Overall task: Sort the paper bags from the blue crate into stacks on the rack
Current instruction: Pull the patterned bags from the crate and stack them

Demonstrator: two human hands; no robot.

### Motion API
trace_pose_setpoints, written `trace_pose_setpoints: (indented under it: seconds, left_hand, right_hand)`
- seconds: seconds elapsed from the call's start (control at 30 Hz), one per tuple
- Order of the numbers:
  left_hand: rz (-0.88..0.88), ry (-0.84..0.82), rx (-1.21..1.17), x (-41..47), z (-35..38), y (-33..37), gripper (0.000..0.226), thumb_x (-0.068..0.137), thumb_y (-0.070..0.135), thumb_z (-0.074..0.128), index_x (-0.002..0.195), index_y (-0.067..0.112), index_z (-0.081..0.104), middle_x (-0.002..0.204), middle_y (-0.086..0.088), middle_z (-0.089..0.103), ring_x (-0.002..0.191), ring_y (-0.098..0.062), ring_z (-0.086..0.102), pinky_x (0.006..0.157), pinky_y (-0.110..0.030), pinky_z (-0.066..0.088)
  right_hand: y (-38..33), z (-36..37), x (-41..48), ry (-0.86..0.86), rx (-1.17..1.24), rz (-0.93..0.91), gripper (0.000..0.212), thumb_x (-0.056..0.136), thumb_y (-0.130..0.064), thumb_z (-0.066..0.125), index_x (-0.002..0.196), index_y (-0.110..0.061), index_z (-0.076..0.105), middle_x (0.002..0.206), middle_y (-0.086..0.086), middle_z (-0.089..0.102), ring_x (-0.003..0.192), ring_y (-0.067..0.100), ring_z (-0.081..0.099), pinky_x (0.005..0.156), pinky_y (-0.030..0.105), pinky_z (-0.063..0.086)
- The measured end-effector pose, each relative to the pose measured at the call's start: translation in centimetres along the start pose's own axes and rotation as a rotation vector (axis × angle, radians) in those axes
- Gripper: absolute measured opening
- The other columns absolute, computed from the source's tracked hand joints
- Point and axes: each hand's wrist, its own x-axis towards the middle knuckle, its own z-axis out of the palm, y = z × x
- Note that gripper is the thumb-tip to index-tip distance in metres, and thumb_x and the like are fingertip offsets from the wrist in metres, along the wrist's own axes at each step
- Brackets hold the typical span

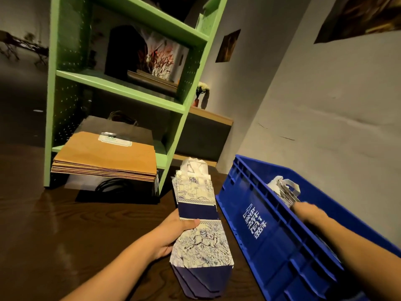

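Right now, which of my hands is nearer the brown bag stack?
Left. The left hand holds blue patterned bags in front of the brown bag stack; the right hand is farther off, inside the blue crate.

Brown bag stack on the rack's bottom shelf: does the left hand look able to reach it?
Probably yes: the brown bag stack sits at the open front of the rack, with bare table between. But the left hand grips a bundle of blue-and-white bags, so it could not grasp anything.
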Motion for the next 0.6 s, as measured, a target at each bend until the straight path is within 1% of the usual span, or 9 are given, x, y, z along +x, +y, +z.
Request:
trace_pose_setpoints:
  seconds: [0.07,0.13,0.23,0.27,0.33,0.4,0.47,0.53,0.6]
  left_hand:
    - [0.003,0.004,0.002,0.0,0.2,0.1,0.044,0.097,0.004,0.069,0.137,0.019,0.059,0.126,-0.01,0.075,0.118,-0.031,0.071,0.109,-0.056,0.05]
    - [-0.004,0.001,0.01,-0.1,0.5,0.1,0.044,0.097,0.004,0.068,0.138,0.018,0.058,0.127,-0.011,0.074,0.118,-0.031,0.071,0.109,-0.056,0.05]
    - [-0.01,0.014,-0.002,-0.3,0.7,0.2,0.043,0.099,0.001,0.065,0.138,0.015,0.058,0.126,-0.011,0.075,0.117,-0.03,0.072,0.106,-0.052,0.054]
    - [-0.009,0.014,0.006,-0.3,0.7,0.4,0.042,0.099,0.001,0.064,0.138,0.015,0.058,0.125,-0.011,0.075,0.116,-0.03,0.072,0.103,-0.049,0.056]
    - [-0.01,0.013,0.009,-0.5,0.9,0.6,0.04,0.099,0.001,0.063,0.136,0.015,0.059,0.124,-0.011,0.076,0.115,-0.029,0.073,0.097,-0.044,0.059]
    - [-0.008,0.01,0.006,-0.5,0.8,0.6,0.041,0.099,0.001,0.064,0.137,0.015,0.058,0.125,-0.011,0.075,0.116,-0.029,0.072,0.1,-0.046,0.058]
    - [-0.005,0.0,0.003,-0.5,0.7,0.6,0.043,0.099,0.002,0.065,0.138,0.016,0.058,0.126,-0.011,0.075,0.117,-0.03,0.072,0.104,-0.05,0.055]
    - [-0.006,0.001,0.0,-0.4,0.7,0.4,0.042,0.098,0.002,0.065,0.137,0.016,0.058,0.126,-0.011,0.075,0.116,-0.03,0.072,0.105,-0.051,0.055]
    - [-0.003,0.002,-0.011,-0.5,0.8,0.3,0.041,0.099,0.001,0.064,0.137,0.015,0.059,0.125,-0.011,0.075,0.116,-0.03,0.072,0.104,-0.05,0.055]
  right_hand:
    - [0.4,0.1,0.2,-0.029,0.011,-0.007,0.03,0.096,-0.038,0.052,0.112,-0.017,0.066,0.112,0.005,0.064,0.098,0.022,0.064,0.09,0.035,0.055]
    - [1.0,-0.7,0.7,-0.01,-0.04,-0.009,0.025,0.091,-0.039,0.055,0.102,-0.018,0.063,0.099,0.002,0.063,0.088,0.019,0.064,0.082,0.034,0.056]
    - [1.5,-1.3,1.0,0.048,-0.053,-0.005,0.032,0.088,-0.043,0.057,0.111,-0.021,0.061,0.094,-0.002,0.06,0.083,0.015,0.062,0.073,0.029,0.053]
    - [1.4,-1.2,1.0,0.056,-0.05,-0.004,0.035,0.09,-0.044,0.056,0.117,-0.022,0.06,0.096,-0.002,0.059,0.085,0.016,0.062,0.075,0.029,0.053]
    - [1.2,-0.6,1.1,0.041,-0.044,0.011,0.03,0.096,-0.043,0.05,0.116,-0.023,0.059,0.103,0.0,0.06,0.095,0.018,0.063,0.088,0.033,0.054]
    - [0.7,0.1,1.0,0.007,-0.045,-0.009,0.026,0.1,-0.04,0.045,0.115,-0.025,0.06,0.11,0.0,0.062,0.104,0.018,0.063,0.098,0.036,0.052]
    - [0.3,0.2,1.3,0.024,-0.056,-0.014,0.025,0.101,-0.037,0.044,0.114,-0.025,0.061,0.112,-0.001,0.066,0.103,0.017,0.063,0.097,0.035,0.053]
    - [0.3,0.2,1.5,0.036,-0.052,0.011,0.022,0.101,-0.034,0.042,0.109,-0.026,0.06,0.108,-0.002,0.066,0.098,0.016,0.064,0.094,0.034,0.054]
    - [0.4,0.2,1.5,0.032,-0.072,0.013,0.026,0.1,-0.033,0.042,0.115,-0.025,0.062,0.108,-0.003,0.065,0.099,0.016,0.063,0.093,0.033,0.054]
